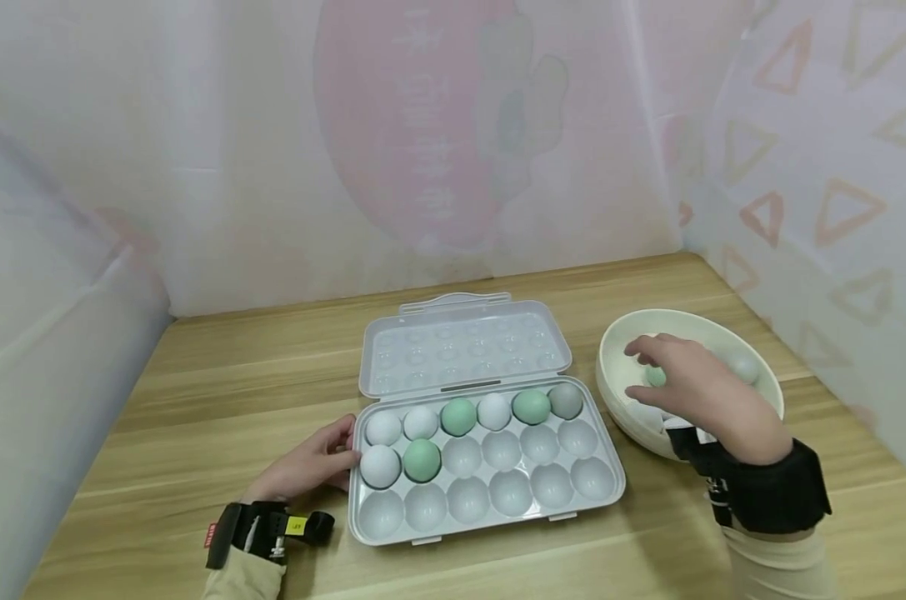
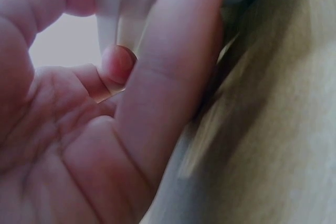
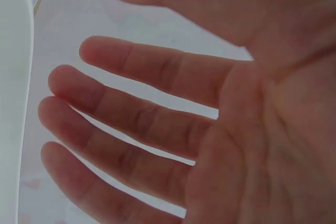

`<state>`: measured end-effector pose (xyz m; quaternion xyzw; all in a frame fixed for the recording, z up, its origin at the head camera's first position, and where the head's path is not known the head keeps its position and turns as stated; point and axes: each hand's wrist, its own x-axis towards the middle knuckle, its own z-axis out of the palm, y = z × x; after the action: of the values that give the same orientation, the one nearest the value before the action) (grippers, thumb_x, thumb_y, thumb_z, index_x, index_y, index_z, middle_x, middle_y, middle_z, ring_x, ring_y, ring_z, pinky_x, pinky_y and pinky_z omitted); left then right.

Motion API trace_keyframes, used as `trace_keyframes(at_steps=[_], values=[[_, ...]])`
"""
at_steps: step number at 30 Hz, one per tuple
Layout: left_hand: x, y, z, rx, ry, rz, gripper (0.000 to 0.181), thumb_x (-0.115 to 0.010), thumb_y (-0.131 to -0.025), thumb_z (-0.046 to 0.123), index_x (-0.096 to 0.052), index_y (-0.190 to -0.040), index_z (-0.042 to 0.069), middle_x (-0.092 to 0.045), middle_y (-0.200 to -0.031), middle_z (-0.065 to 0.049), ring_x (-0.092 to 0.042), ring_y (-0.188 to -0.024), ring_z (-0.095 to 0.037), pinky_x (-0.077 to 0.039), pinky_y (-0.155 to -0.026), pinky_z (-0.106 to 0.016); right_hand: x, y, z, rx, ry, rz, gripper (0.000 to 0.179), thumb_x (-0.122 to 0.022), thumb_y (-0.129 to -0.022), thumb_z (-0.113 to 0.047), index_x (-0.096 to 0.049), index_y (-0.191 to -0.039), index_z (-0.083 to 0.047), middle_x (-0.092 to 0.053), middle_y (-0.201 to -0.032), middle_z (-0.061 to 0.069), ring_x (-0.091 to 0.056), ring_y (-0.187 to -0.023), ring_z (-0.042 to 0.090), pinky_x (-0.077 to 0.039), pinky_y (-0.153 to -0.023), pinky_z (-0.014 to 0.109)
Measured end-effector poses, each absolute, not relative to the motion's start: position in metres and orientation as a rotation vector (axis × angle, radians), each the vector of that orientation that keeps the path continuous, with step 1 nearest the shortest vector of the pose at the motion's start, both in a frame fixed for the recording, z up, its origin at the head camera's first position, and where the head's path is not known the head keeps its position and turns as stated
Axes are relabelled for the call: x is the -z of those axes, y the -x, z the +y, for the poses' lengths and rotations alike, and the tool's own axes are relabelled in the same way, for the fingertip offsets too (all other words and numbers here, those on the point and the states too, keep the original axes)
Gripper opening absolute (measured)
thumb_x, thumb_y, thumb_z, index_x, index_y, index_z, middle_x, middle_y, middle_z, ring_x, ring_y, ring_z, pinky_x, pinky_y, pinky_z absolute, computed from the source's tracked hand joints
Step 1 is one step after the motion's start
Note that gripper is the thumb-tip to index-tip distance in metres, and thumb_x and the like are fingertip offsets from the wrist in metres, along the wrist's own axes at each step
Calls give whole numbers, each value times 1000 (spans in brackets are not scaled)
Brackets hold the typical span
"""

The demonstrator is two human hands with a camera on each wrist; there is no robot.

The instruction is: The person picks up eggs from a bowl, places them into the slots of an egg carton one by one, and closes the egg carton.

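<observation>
At the left, the left hand holds the near-left edge of the tray, its thumb at the rim and fingers bent at the side. Just right of that thumb, in the tray's middle row, sit a white egg and a green egg. The back row holds six more: white, white, green, white, green and a grey-green one. Behind them the lid lies folded back on the table. Farther right stands the bowl, with the right hand above it, fingers spread, thumb well apart from them, grasping nothing. In the head view, another green egg shows between thumb and fingers, inside the bowl; a pale egg lies right of the hand.
</observation>
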<state>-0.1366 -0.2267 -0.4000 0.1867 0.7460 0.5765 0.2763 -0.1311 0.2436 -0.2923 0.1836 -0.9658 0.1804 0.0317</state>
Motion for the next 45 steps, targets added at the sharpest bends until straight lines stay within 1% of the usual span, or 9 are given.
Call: trace_keyframes(at_steps=[4, 11, 16, 22, 27, 33, 36, 41, 45], values=[[401, 137, -226, -1547, -506, 2003, 20, -51, -97, 6, -39, -105, -7, -50, -102, -16, -58, -91, -26, -57, -70, -39, 295, 128, 259, -490, -492, -3041, 45, -79, -76, -17, -61, -112, 4, -63, -95, 17, -61, -86, 36, -50, -68, 47], [401, 137, -227, -1536, -506, 2012, 20, -50, -98, 5, -40, -109, -7, -50, -103, -17, -58, -92, -27, -57, -70, -39, 300, 122, 289, -380, -389, -3132, 48, -79, -76, -17, -59, -112, 6, -60, -99, 23, -58, -87, 36, -48, -71, 49], [402, 138, -227, -1535, -517, 2016, 19, -50, -97, 5, -40, -108, -7, -49, -102, -17, -57, -93, -27, -57, -70, -39, 302, 117, 304, -365, -306, -3179, 47, -77, -77, -20, -60, -113, 6, -59, -99, 23, -57, -88, 39, -47, -68, 49], [402, 138, -228, -1550, -516, 1999, 18, -50, -97, 4, -39, -105, -8, -48, -101, -16, -57, -92, -26, -57, -70, -39, 306, 113, 312, -331, -280, -3213, 51, -79, -72, -23, -61, -111, 5, -58, -94, 21, -57, -84, 39, -47, -64, 49], [403, 139, -228, -1554, -530, 1987, 18, -50, -97, 3, -38, -105, -7, -48, -102, -16, -57, -92, -25, -58, -70, -40, 309, 110, 316, -317, -228, -3259, 55, -79, -70, -28, -61, -111, 5, -58, -99, 24, -57, -83, 39, -46, -63, 51], [403, 140, -227, -1563, -518, 1984, 19, -50, -97, 4, -39, -106, -8, -48, -102, -16, -58, -92, -25, -58, -70, -40, 312, 107, 321, -334, -191, -3317, 55, -79, -69, -37, -59, -104, 1, -58, -87, 12, -53, -71, 29, -42, -53, 42], [403, 140, -227, -1570, -514, 1984, 18, -51, -97, 4, -39, -105, -8, -48, -101, -16, -58, -91, -25, -58, -69, -40, 314, 106, 322, -343, -220, -3317, 51, -78, -71, -36, -59, -102, -1, -55, -80, 7, -50, -67, 25, -39, -52, 37], [403, 140, -228, -1575, -527, 1971, 18, -50, -97, 3, -38, -105, -8, -48, -102, -16, -58, -92, -26, -58, -69, -41, 317, 106, 321, -357, -263, -3294, 49, -79, -70, -32, -59, -101, 0, -50, -75, 3, -48, -66, 23, -39, -53, 35], [403, 140, -227, -1578, -531, 1961, 18, -50, -97, 4, -38, -105, -8, -48, -103, -17, -58, -92, -25, -58, -70, -41, 318, 106, 320, -358, -279, -3276, 51, -80, -69, -32, -59, -103, 2, -51, -77, 4, -48, -68, 23, -40, -55, 36]])
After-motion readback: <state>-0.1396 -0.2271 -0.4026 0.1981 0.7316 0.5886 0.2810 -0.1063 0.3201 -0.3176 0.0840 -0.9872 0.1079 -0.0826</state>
